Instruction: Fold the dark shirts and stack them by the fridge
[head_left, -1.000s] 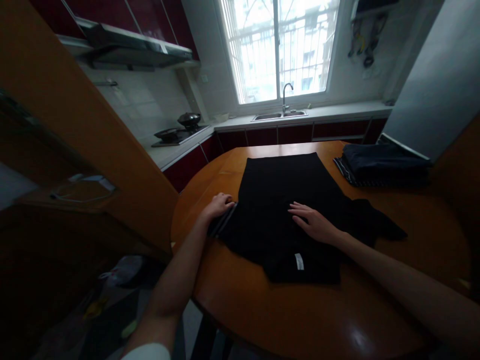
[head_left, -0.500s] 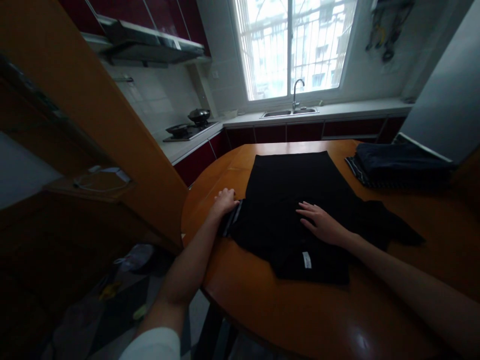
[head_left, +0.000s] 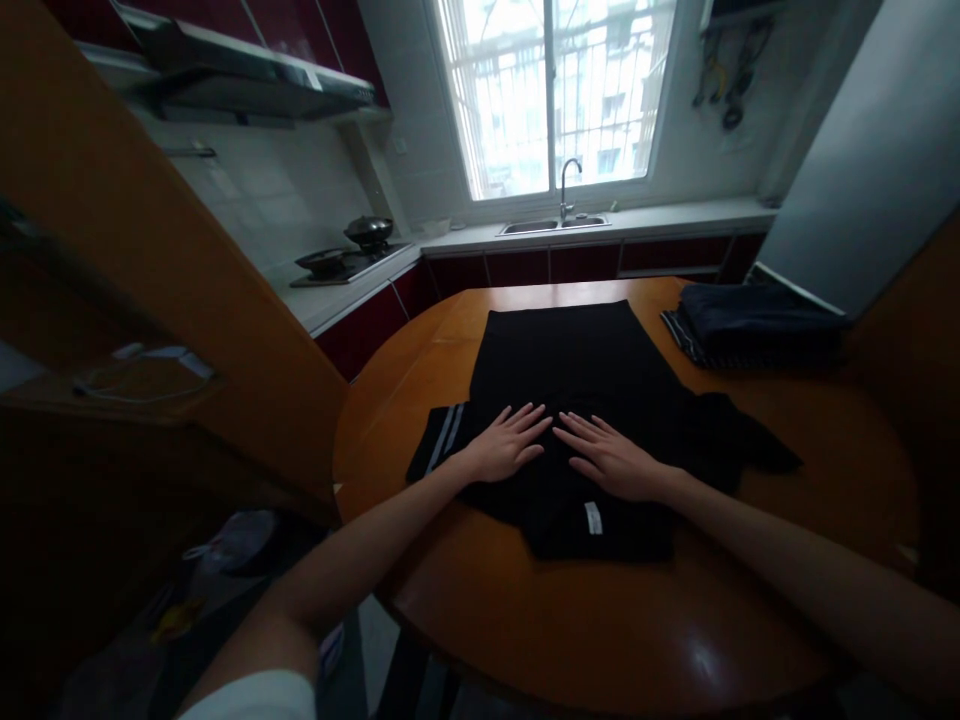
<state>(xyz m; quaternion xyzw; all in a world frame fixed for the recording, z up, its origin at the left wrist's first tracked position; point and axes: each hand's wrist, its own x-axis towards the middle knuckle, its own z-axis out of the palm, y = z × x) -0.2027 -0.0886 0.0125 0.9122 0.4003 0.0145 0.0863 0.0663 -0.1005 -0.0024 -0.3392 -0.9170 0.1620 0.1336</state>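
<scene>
A black shirt (head_left: 570, 360) lies spread on a round wooden table (head_left: 622, 620), collar end toward me, with a small white tag (head_left: 592, 518) showing. Its left sleeve (head_left: 442, 445), edged with pale stripes, sticks out to the left; the right sleeve (head_left: 742, 440) lies out to the right. My left hand (head_left: 510, 445) and my right hand (head_left: 611, 458) rest flat on the cloth side by side, fingers spread, near the middle of the shirt below the collar. Neither hand holds anything.
A stack of folded dark clothes (head_left: 757, 325) sits at the table's far right. A wooden door or panel (head_left: 150, 250) stands close on the left. Behind are a counter with a sink (head_left: 555, 225), a stove with pans (head_left: 345, 260) and a window.
My left hand let go of the striped left sleeve and moved right onto the shirt's middle, beside my right hand. The right hand shifted slightly.
</scene>
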